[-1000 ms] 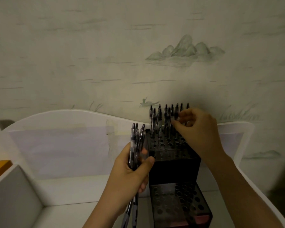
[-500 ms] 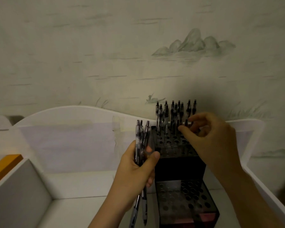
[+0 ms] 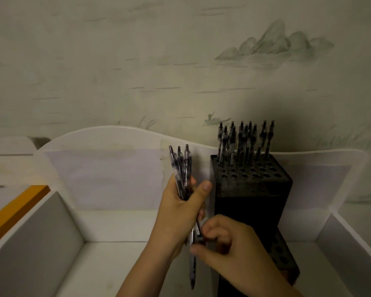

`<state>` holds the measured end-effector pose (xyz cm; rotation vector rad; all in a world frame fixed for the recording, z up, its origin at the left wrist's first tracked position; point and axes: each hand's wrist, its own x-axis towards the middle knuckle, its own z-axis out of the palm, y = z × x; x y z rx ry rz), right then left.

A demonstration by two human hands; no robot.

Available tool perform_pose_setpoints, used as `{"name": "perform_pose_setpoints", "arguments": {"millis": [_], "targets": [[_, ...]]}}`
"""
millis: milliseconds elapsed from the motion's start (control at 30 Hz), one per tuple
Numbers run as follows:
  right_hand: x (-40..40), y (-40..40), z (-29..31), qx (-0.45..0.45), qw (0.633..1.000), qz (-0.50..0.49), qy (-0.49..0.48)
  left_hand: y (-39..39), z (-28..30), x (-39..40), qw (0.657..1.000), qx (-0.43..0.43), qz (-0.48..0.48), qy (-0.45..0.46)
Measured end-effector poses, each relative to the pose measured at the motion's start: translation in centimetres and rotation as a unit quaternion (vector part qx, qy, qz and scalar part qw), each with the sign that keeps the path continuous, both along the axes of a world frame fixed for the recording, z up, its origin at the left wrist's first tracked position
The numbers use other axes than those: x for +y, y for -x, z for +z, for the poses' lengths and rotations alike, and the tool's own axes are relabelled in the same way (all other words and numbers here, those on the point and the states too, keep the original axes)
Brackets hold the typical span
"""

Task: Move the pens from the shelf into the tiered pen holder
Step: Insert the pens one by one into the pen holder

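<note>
left hand grips a bundle of pens upright as supply; right hand apparently pinches one pen's lower end to draw it toward the tiered pen holder just beside, back rows filled.

left hand: bare | right hand: bare | forearms unsleeved

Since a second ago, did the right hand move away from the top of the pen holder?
Yes. The right hand dropped from the pen holder top tier down to the pens held by the left hand.
</note>
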<state>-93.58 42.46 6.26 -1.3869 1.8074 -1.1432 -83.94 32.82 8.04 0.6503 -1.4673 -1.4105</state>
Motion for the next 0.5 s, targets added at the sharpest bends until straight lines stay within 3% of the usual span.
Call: {"name": "perform_pose_setpoints", "arguments": {"millis": [267, 500], "targets": [[-1.0, -0.5, -0.9, -0.075, 0.995, 0.028, 0.055, -0.5, -0.4, -0.6, 0.999, -0.029, 0.029, 0.012], [-0.6, 0.3, -1.0, 0.035, 0.992, 0.035, 0.119, -0.4, -0.7, -1.3, 0.984, -0.11, 0.084, 0.114]]}}
